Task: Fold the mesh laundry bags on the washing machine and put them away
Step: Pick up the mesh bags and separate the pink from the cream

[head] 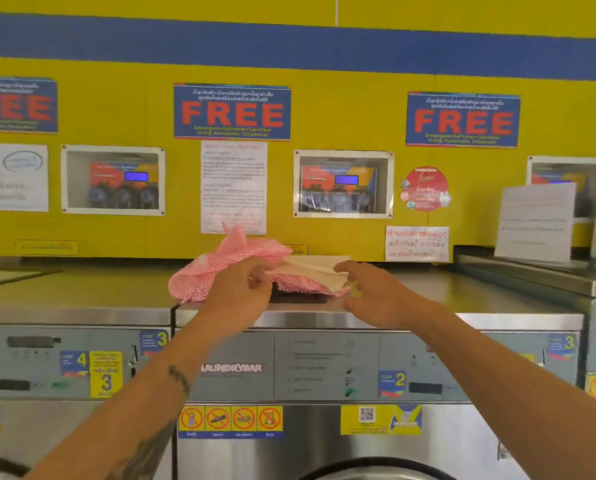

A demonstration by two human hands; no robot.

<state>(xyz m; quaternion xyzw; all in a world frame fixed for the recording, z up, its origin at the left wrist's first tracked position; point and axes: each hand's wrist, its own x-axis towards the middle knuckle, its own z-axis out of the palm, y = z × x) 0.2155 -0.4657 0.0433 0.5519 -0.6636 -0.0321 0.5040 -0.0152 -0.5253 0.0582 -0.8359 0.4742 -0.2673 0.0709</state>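
A crumpled pink mesh laundry bag [220, 263] lies on top of the steel washing machine [462, 296], near the yellow back wall. On its right part rests a folded cream-white mesh bag [315, 266]. My left hand [244, 289] reaches over the pink bag, and its fingertips pinch the left edge of the white bag. From the right, my right hand [365, 292] holds that bag's right edge between thumb and fingers. A dark flat object [298, 297] shows under the bags at the front.
Neighbouring washer tops adjoin left [64, 292] and right [532, 275]. A white paper sign [535, 221] stands on the right machine. Posters and dispenser windows cover the yellow wall [341, 81] directly behind the bags. The control panel [324, 365] faces me below.
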